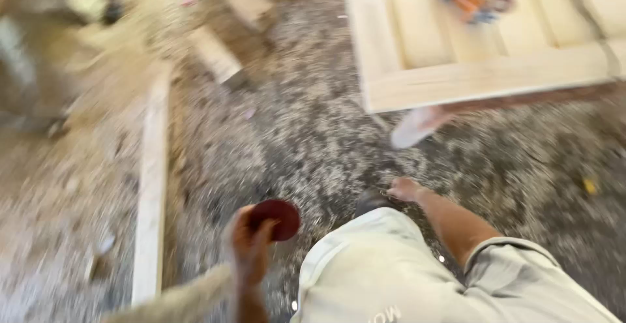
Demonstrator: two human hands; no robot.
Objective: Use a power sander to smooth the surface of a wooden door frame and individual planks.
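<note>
The left hand (pixel 251 241) grasps a dark red round abrasive disc (pixel 277 219) at 6 o'clock. The right hand is not visible. The orange power sander (pixel 471 1) rests on the pale wooden panel (pixel 456 78) at 1 o'clock. Judged step: carrying the disc; fitting likely requires reaching the sander.

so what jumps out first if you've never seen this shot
The dark red round disc pinched in the left hand, low in the middle. Next, the pale wooden slatted panel at upper right, with an orange and blue power tool lying on it. The floor is thick with sawdust and shavings.
</note>
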